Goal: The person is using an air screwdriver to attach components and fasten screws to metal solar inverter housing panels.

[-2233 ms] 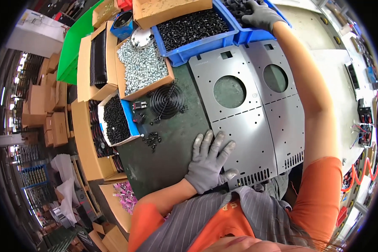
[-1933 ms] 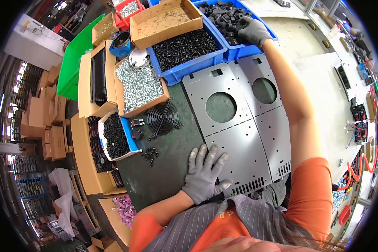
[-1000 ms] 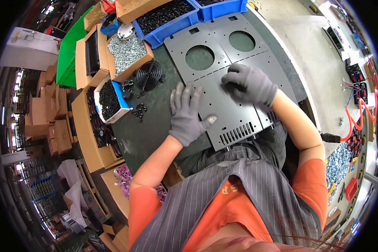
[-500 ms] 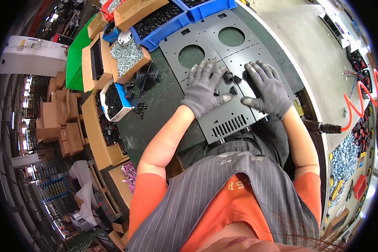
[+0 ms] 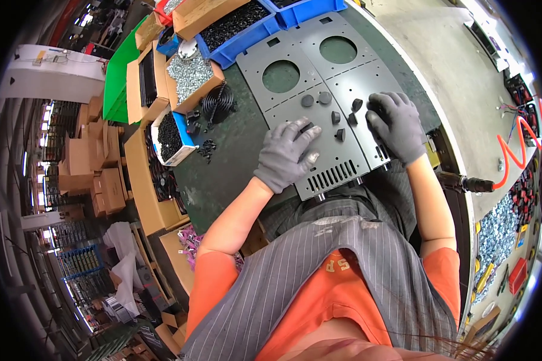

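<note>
Two grey perforated metal panels (image 5: 313,66) lie side by side before me, each with a large round hole and vent slots at the near end. Several black rubber feet (image 5: 335,117) are scattered across their middle, some upright and some tipped. My left hand (image 5: 286,153), in a dark grey glove, rests over the left panel with its fingers apart. A dark piece shows beside its fingertips; whether they touch it I cannot tell. Over the right panel, my gloved right hand (image 5: 398,127) has bent fingers with the thumb apart, right of two rubber feet (image 5: 355,111).
Blue bins (image 5: 247,36) of black parts stand beyond the panels. At left are a cardboard box of silver screws (image 5: 190,78), a small box of black screws (image 5: 170,137) and a black wire fan guard (image 5: 218,103). An air tool (image 5: 467,182) with a red coiled hose sits at right.
Both hands have drawn apart, uncovering the rubber feet. The left hand moved nearer to me; the right shifted slightly right, its fingers now more bent. The feet now stand spread out.
</note>
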{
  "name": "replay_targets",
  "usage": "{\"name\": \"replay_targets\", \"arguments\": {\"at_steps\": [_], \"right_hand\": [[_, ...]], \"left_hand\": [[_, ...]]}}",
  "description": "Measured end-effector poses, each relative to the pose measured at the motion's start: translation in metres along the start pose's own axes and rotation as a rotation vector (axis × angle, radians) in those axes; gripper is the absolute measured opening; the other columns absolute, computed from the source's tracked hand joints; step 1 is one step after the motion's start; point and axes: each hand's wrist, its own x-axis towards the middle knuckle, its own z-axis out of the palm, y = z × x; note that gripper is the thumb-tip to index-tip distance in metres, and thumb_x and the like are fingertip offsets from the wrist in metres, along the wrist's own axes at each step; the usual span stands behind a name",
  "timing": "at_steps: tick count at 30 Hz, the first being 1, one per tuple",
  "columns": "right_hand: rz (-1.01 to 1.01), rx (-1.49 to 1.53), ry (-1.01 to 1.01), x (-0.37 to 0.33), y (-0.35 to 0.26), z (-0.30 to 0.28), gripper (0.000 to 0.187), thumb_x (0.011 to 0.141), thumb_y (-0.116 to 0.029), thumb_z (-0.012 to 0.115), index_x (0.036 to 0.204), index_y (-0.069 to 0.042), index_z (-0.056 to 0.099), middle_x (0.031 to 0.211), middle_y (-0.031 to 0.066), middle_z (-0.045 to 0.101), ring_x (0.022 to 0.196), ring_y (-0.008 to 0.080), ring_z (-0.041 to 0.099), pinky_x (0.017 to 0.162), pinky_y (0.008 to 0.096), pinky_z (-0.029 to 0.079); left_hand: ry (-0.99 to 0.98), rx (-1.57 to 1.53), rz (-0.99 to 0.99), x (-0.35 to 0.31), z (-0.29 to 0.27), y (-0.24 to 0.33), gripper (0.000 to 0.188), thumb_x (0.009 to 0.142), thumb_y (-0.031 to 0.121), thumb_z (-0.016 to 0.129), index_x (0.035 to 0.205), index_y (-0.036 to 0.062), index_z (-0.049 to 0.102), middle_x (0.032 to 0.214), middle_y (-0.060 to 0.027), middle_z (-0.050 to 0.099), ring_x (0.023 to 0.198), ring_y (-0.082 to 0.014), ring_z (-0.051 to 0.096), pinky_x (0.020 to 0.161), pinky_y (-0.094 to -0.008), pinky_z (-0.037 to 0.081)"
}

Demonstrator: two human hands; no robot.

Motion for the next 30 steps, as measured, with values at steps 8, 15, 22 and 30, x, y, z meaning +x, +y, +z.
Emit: {"name": "replay_targets", "arguments": {"at_steps": [8,15,22,30], "right_hand": [[-0.212,-0.019,0.066,-0.015,-0.012,-0.003,0.030,0.081,-0.020,0.059,0.110,-0.011,0.062,0.111,0.0097,0.059,0.105,0.0291,0.053,0.090,0.0411,0.043],[-0.178,-0.032,0.081,-0.036,-0.031,0.007,0.033,0.079,-0.023,0.060,0.110,-0.011,0.063,0.107,0.0085,0.061,0.101,0.0288,0.054,0.088,0.0417,0.042],[-0.133,-0.021,0.093,-0.028,-0.033,-0.002,0.024,0.079,-0.022,0.061,0.100,-0.011,0.066,0.096,0.0047,0.063,0.094,0.0258,0.055,0.083,0.0390,0.043],[-0.229,-0.109,0.106,0.005,-0.052,0.018,0.023,0.072,-0.018,0.064,0.094,-0.013,0.063,0.086,0.0037,0.064,0.088,0.0259,0.057,0.079,0.0397,0.042]], "left_hand": [[0.151,-0.085,0.082,0.002,-0.011,0.014,0.043,0.076,0.035,0.064,0.113,0.0133,0.062,0.102,-0.0075,0.061,0.092,-0.0273,0.058,0.081,-0.0385,0.046],[0.143,0.082,0.222,0.028,0.007,0.039,0.028,0.074,0.026,0.064,0.100,0.0144,0.066,0.095,0.0006,0.063,0.083,-0.0179,0.058,0.069,-0.0325,0.045],[0.012,0.024,0.326,0.007,-0.002,0.035,0.023,0.073,0.019,0.061,0.095,0.0134,0.066,0.109,0.0010,0.061,0.082,-0.0160,0.056,0.067,-0.0316,0.042],[0.173,0.011,0.192,-0.003,-0.033,0.001,0.029,0.072,0.021,0.065,0.101,0.0132,0.066,0.103,-0.0034,0.062,0.085,-0.0214,0.057,0.072,-0.0348,0.045]]}}
